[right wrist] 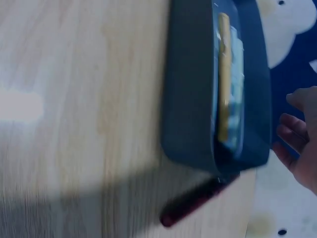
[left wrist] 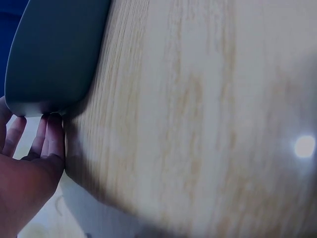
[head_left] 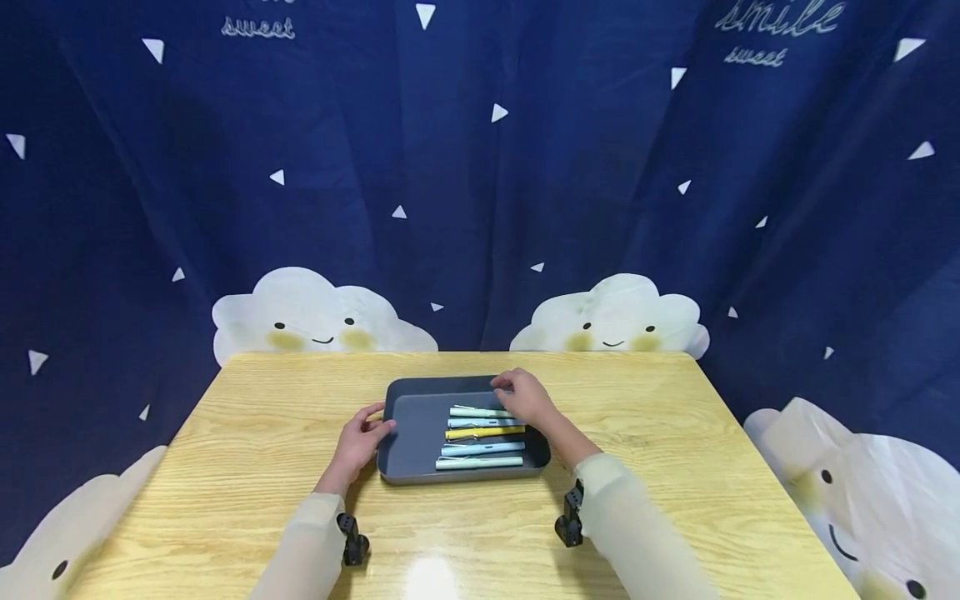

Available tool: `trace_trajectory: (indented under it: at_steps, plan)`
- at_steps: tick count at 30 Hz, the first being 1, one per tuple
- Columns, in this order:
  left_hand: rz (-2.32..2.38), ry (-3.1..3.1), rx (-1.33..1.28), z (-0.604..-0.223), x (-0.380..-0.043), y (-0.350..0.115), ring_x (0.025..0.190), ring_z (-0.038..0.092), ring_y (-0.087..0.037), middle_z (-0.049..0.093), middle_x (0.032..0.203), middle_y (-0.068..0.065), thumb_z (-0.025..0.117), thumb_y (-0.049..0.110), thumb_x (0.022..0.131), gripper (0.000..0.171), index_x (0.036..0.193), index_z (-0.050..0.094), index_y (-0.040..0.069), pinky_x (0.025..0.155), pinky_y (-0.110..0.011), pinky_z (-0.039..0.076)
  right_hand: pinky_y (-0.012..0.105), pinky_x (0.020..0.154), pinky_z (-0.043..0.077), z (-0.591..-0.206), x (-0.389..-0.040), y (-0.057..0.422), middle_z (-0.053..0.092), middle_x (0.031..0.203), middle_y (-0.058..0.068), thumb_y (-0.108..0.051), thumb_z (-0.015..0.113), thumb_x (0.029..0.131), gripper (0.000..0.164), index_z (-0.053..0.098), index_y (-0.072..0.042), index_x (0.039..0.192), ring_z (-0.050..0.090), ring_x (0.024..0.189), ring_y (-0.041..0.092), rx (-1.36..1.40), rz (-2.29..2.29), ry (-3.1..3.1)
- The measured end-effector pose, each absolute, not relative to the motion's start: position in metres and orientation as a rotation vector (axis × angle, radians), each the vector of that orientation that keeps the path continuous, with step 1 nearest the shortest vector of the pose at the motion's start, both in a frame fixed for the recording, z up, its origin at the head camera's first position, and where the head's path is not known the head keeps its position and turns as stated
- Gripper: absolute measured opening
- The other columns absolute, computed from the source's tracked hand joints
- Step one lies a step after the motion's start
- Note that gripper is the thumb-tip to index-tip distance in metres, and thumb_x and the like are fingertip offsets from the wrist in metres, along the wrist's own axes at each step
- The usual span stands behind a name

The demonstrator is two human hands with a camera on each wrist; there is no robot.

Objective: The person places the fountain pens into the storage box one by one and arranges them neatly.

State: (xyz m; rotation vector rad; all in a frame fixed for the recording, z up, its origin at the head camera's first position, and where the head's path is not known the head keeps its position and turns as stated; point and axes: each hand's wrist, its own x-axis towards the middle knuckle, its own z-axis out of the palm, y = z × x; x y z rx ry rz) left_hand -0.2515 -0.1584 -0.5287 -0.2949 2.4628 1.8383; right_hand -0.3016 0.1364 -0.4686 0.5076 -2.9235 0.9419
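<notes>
A dark grey tray (head_left: 416,479) lies on the table with several pens in it, side by side: a yellow pen (head_left: 485,432) in the middle, light blue pens (head_left: 483,449) and pale green pens (head_left: 480,463) around it. My left hand (head_left: 357,442) holds the tray's left end, thumb at the rim and fingers against the outer wall; in the left wrist view, fingertips (left wrist: 53,130) touch that end. Over the far right corner of the tray is my right hand (head_left: 527,397), fingers loosely bent, nothing seen in them. Whether it touches the rim cannot be told.
A dark red pen (right wrist: 193,201) lies on the table beside the tray's right end; my right forearm covers that spot in the head view. The wooden table (head_left: 645,417) ends at a blue curtain (head_left: 465,167) with white clouds.
</notes>
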Motion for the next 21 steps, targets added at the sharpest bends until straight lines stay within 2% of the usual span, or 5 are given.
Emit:
trace_trajectory:
  at_steps: [11,17,21]
  plan:
    - [1.827,2.468,-0.284,-0.523,-0.245,-0.157,0.107,0.054,-0.029,0.052,0.124,-0.025,0.059,0.019,0.092,0.051,0.139,0.042,0.007,0.075,-0.028,0.048,0.039,0.076,0.048,-0.470,-0.296,0.186,0.063,0.101,0.015,-0.017,0.059,0.088,0.022,0.069,-0.005,0.104,0.060,0.087,0.025,0.196,1.017,-2.894]
    - [1.829,2.480,-0.290,-0.524,-0.247,-0.157,0.104,0.055,-0.027,0.054,0.121,-0.024,0.060,0.018,0.091,0.051,0.138,0.044,0.007,0.074,-0.027,0.048,0.039,0.073,0.048,-0.485,-0.287,0.199,0.065,0.094,0.016,-0.016,0.060,0.086,0.022,0.069,-0.001,0.101,0.061,0.085,0.028,0.133,0.983,-2.915]
    - [1.820,2.481,-0.288,-0.523,-0.247,-0.156,0.105,0.055,-0.028,0.054,0.121,-0.024,0.059,0.018,0.091,0.051,0.138,0.043,0.007,0.074,-0.027,0.048,0.033,0.067,0.046,-0.496,-0.279,0.204,0.065,0.088,0.013,-0.021,0.063,0.086,0.028,0.067,0.000,0.103,0.059,0.078,0.023,0.041,0.979,-2.950]
